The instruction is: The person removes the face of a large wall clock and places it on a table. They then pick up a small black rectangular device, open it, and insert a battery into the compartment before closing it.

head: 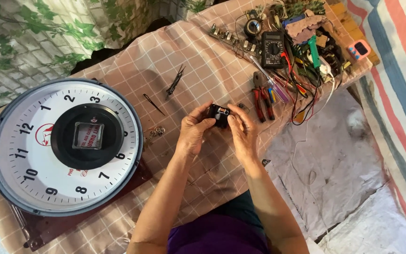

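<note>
The left hand (194,133) and right hand (242,132) both grip a small black box (219,115) between their fingertips, above the checked tabletop (203,70), right of the round clock (64,146).

A small black boxy clock movement (219,115) sits pinched between both hands' fingers above the checked cloth.

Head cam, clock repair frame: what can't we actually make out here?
- Small black clock module: mostly covered by the left hand and right hand; its details are too small.
- Loose clock hands on the checked cloth: too thin to count.
- Tool pile beside the multimeter: overlapping, parts indistinguishable.
- Clock face: centre covered by a black disc.
</note>
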